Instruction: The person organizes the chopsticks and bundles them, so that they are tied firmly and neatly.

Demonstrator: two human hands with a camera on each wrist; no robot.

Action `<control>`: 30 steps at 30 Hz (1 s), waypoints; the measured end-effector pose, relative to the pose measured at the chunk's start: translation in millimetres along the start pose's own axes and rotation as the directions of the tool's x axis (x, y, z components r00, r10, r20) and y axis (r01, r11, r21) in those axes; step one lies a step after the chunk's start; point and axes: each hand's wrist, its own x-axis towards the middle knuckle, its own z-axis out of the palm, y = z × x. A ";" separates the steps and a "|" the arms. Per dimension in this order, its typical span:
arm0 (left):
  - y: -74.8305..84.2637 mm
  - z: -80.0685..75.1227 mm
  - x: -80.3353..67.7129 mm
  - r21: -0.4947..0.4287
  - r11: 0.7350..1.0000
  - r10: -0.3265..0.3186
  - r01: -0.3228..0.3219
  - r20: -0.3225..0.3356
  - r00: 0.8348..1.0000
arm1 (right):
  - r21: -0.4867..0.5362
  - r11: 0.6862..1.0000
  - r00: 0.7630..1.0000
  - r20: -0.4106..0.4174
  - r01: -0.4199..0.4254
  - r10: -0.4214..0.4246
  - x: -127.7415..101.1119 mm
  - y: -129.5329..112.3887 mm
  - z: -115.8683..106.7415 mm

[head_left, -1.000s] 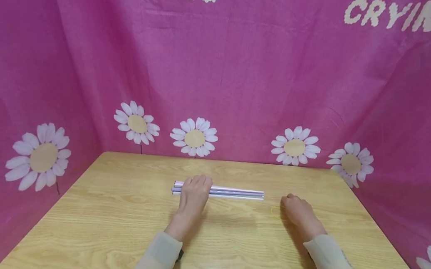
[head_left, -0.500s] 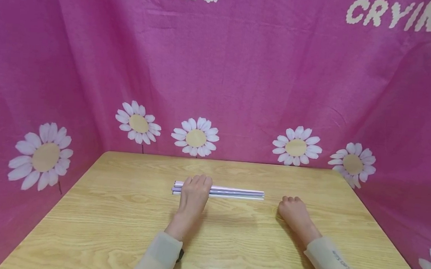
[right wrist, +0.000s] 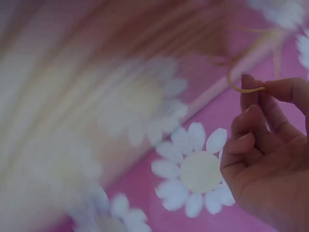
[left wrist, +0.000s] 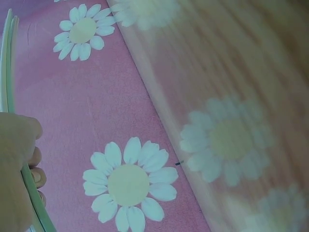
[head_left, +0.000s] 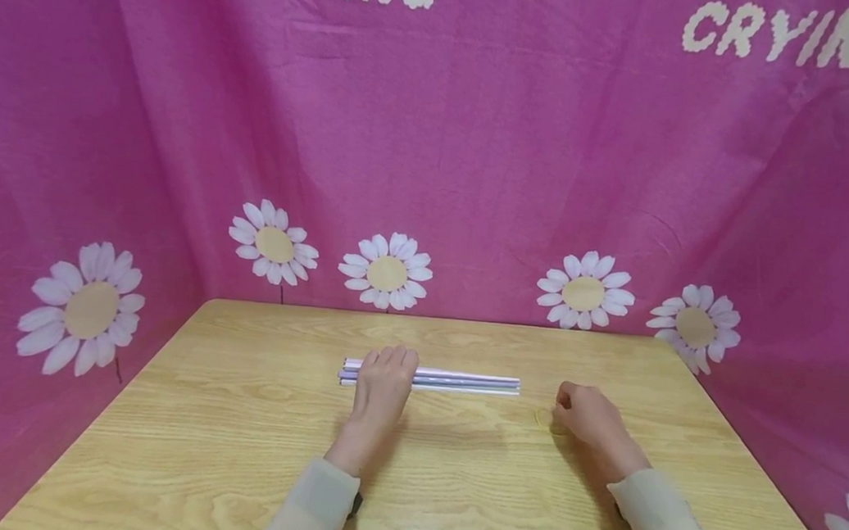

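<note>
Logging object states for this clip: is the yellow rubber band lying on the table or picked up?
Picked up: the right hand pinches the rubber band between thumb and fingertip in the right wrist view, clear of the table.

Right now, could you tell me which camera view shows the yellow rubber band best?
The right wrist view: the rubber band shows as a yellow loop pinched in the right hand. The head view gives only a faint yellow loop beside that hand on the table. The left wrist view misses it.
</note>
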 end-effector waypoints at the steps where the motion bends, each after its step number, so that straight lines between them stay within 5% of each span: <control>1: 0.1 -0.1 -0.2 -0.004 1.000 0.002 -0.001 0.010 1.000 | 0.078 0.996 0.999 0.034 -0.032 0.029 -0.3 -0.4 -2.3; 8: 0.7 -0.8 -1.6 -0.013 1.000 0.000 0.001 0.058 0.998 | 0.348 0.934 0.994 0.098 -0.076 0.044 -5.8 -2.6 -12.3; 13: 0.2 -1.7 -0.6 -0.002 1.000 -0.005 0.005 0.052 0.999 | 0.493 0.857 0.985 0.153 -0.151 0.085 -5.0 -9.1 -22.8; 19: -0.5 -1.9 -0.3 -0.005 1.000 -0.002 0.002 0.044 0.999 | 0.581 0.797 0.982 0.171 -0.167 0.081 -1.4 -14.9 -30.5; 30: 0.1 -1.4 0.1 -0.001 1.000 -0.001 0.001 0.065 0.998 | 0.654 0.742 0.985 0.162 -0.149 0.055 -3.6 -46.8 -46.2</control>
